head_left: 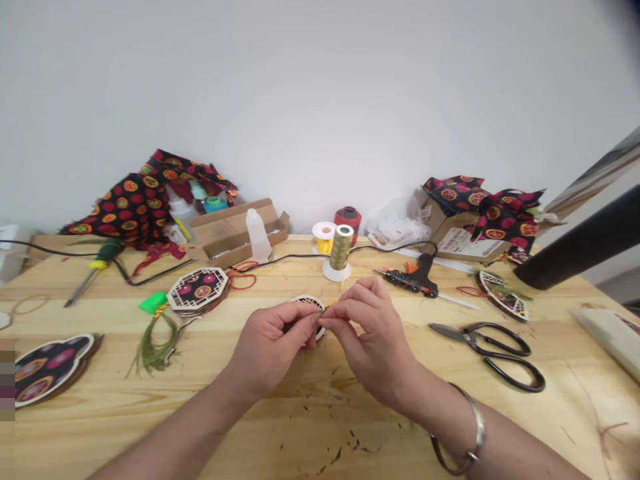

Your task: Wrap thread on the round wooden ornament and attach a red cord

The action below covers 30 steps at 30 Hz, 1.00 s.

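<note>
Pinching, left hand (280,343) and right hand (375,337) meet, fingertips closed, over the ornament's (308,299) right side; gripped bit indistinct.

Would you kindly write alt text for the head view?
A person's left hand and right hand pinch something tiny at a partly hidden lattice ornament above a wooden table. Thread spools stand behind; a glue gun and scissors lie to the right.

Pale wooden tabletop (210,343) leaves passage between olive thread tassel (156,359) and left hand (270,343) — upright gold thread spool (341,250) blocks straight ahead.
</note>
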Tool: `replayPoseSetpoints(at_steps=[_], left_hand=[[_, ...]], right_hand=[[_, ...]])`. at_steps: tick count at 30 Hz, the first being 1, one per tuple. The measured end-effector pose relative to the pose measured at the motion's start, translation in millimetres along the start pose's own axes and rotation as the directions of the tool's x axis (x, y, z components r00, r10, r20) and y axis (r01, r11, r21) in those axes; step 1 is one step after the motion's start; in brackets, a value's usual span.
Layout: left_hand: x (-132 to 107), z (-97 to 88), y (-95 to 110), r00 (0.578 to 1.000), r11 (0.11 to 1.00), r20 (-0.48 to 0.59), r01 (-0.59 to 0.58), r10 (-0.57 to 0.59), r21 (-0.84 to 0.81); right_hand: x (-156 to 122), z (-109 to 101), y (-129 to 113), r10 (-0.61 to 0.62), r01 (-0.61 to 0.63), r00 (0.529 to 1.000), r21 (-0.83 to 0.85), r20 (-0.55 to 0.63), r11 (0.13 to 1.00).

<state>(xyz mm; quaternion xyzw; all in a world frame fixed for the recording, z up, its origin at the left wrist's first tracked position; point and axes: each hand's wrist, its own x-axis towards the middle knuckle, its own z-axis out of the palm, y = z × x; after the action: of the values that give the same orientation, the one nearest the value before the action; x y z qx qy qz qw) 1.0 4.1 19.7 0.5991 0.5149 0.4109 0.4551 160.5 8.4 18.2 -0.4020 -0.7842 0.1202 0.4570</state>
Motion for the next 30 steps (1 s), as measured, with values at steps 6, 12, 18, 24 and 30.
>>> replayPoseSetpoints(at_steps=[6,12,18,24,30], left_hand=[[1.9,-1.3,-2.2,0.999,0.999,0.023,0.041,-0.04,-0.023],[1.3,-1.8,-3.8,0.997,0.999,0.063,0.035,-0.035,0.002],[0.9,-1.4,-2.9,0.999,0.999,0.039,0.028,-0.029,0.028],[1.6,-1.0,-3.4,1.0,0.995,0.009,-0.018,0.017,0.101],[-0.2,-0.1,-9.1,0.991,0.976,0.015,-0.136,0.135,0.172]], right_hand=[[0.2,1.5,-3.9,0.093,-0.088,0.995,0.125,-0.038,0.988],[0.8,4.0,-1.8,0.183,-0.165,0.982,0.247,-0.053,0.955],[0.7,1.3,-2.0,0.165,-0.168,0.986,0.17,0.029,0.971],[2.6,-2.1,-4.0,0.069,-0.064,0.995,-0.069,0.072,0.996],[2.9,-5.4,-5.7,0.074,-0.036,0.983,-0.221,0.168,0.975]])
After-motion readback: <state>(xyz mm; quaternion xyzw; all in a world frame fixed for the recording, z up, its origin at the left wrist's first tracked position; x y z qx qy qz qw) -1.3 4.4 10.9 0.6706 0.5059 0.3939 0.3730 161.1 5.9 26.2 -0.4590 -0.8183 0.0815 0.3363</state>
